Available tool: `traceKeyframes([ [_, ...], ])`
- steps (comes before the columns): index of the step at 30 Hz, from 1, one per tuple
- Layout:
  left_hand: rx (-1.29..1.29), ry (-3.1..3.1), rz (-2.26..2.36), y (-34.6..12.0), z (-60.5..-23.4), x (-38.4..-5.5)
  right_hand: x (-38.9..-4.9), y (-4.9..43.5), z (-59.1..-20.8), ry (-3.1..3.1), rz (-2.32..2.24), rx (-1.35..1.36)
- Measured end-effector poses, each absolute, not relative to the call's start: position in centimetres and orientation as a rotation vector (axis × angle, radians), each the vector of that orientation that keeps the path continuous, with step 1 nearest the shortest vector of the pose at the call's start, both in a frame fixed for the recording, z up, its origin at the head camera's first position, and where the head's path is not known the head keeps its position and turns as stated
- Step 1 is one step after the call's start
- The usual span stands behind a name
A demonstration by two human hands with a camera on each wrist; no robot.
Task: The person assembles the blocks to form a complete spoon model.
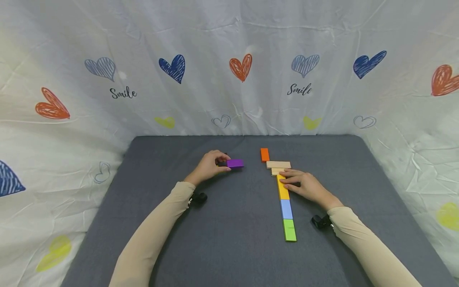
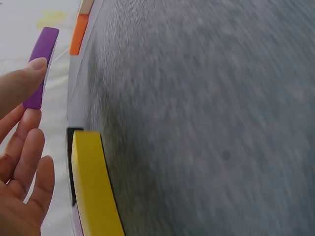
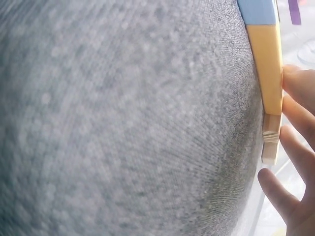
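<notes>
My left hand [image 1: 212, 163] pinches a purple block [image 2: 42, 73] between thumb and fingers, above the tabletop at left of centre. Close below that hand, in the left wrist view, stand a yellow block [image 2: 96, 184] and a black block [image 2: 72, 162]. Extended fingers of my right hand [image 1: 305, 185] touch the side of a yellow-orange block [image 3: 266, 64] and reach the small wooden blocks [image 1: 277, 172] at its far end. A light blue block [image 1: 286, 209] and a green block [image 1: 289, 230] continue the row toward me.
Crosswise beyond the small wooden blocks lies a plain wooden block [image 1: 278, 164]. An orange block [image 1: 264, 154] is at its far left corner. The dark grey tabletop [image 1: 229, 239] ends at a white curtain [image 1: 201, 99] printed with hearts.
</notes>
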State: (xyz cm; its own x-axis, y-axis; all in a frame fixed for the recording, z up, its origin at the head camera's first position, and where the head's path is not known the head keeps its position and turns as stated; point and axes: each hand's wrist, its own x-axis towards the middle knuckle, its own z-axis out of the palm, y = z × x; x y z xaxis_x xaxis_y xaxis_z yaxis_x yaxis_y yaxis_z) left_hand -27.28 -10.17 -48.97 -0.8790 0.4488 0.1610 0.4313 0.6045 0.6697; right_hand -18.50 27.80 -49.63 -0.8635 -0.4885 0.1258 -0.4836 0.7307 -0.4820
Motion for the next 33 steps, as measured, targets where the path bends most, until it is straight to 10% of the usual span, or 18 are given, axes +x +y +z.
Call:
traceKeyframes([
  [33,0.820,2.829,1.105,-2.1,-49.0,-28.6,-18.5,27.7,-49.8,2.940,-0.806,-0.848],
])
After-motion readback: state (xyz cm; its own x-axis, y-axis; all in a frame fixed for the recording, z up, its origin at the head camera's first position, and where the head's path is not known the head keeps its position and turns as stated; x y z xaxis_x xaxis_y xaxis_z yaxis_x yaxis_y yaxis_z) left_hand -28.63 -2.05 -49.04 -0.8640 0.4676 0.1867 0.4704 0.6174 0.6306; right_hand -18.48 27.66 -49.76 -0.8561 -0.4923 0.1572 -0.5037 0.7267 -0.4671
